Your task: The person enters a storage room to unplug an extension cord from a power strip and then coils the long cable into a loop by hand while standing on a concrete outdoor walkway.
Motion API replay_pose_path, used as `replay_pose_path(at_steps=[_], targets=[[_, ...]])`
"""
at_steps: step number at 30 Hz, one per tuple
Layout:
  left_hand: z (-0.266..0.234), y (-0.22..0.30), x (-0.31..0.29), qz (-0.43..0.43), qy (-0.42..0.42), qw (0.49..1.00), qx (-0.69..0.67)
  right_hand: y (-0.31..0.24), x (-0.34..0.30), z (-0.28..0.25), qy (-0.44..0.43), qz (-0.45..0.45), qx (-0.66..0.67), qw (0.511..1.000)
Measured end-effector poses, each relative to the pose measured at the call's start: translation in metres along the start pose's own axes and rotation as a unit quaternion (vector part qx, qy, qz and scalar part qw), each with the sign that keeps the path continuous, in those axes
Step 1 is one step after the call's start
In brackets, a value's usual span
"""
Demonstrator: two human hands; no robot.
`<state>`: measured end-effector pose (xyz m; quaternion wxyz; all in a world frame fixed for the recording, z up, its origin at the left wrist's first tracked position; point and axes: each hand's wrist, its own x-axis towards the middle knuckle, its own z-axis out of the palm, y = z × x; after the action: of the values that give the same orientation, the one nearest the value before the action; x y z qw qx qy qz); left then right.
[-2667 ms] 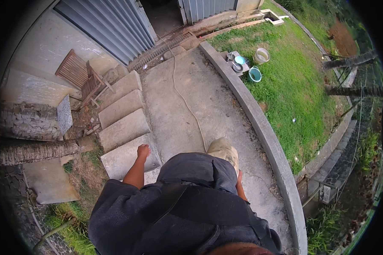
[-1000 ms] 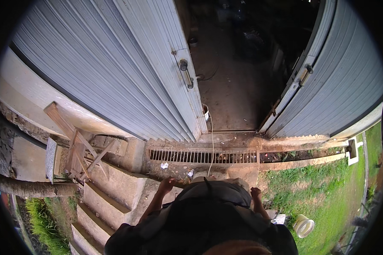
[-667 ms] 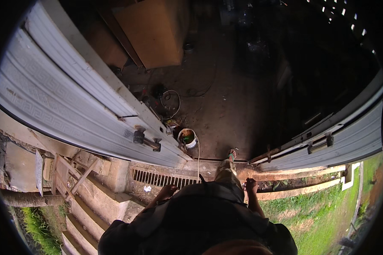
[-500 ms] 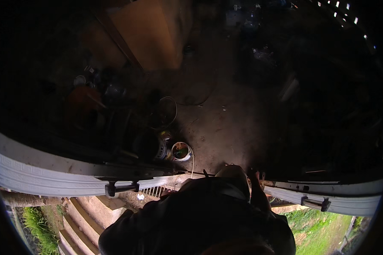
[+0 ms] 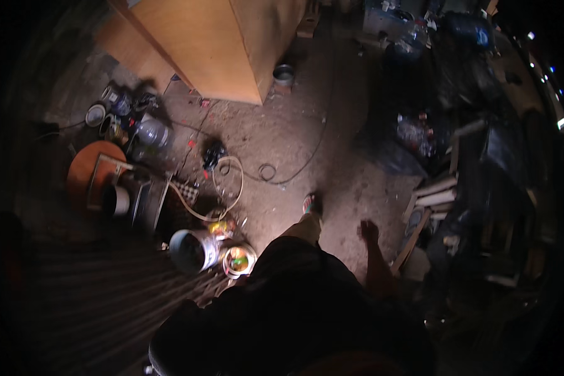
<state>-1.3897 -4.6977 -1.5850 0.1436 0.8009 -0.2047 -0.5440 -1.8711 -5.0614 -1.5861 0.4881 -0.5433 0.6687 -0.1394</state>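
My right hand (image 5: 368, 232) hangs low over the floor at the end of my dark, shadowed arm. Its fingers look loosely apart, and I see nothing in them. Closest to it on the right are wooden boards (image 5: 412, 241) leaning in a pile. My left hand does not show; my dark-clothed body covers the lower middle. One of my feet (image 5: 308, 203), in an open sandal, is ahead on the dirt floor (image 5: 344, 175).
At left stand a white bucket (image 5: 238, 260) with colourful contents, a larger pail (image 5: 191, 249) and a round orange board (image 5: 95, 169). A pale hose (image 5: 241, 188) and a dark cable (image 5: 294, 175) lie ahead. Beyond is a wooden cabinet (image 5: 207, 44). Dark plastic sheeting (image 5: 388, 147) lies at right.
I have moved forward, in from the bright doorway; the white door panels and grass have left the view. The room looks brighter, and my right hand now shows out beside my body.
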Motion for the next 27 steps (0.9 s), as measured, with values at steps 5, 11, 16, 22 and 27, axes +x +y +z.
replay_pose_path(at_steps=[5,11,16,22,27], targets=[[-0.013,0.163,0.108,-0.028,0.015,0.986,-0.164,0.065,0.075,-0.064,-0.089,0.151,-0.112,0.978],[-0.093,0.509,0.212,0.118,0.055,0.982,-0.134,-0.08,0.156,-0.112,0.009,0.048,-0.056,0.997],[-0.091,0.632,0.322,0.13,0.082,0.96,-0.235,-0.157,0.307,-0.164,-0.042,0.092,-0.031,0.994],[-0.001,0.655,0.368,-0.019,0.143,0.989,-0.038,-0.289,0.52,-0.249,-0.133,0.144,-0.046,0.979],[0.067,0.762,0.343,-0.167,0.1,0.967,-0.162,-0.423,0.732,-0.282,-0.228,0.073,-0.136,0.961]])
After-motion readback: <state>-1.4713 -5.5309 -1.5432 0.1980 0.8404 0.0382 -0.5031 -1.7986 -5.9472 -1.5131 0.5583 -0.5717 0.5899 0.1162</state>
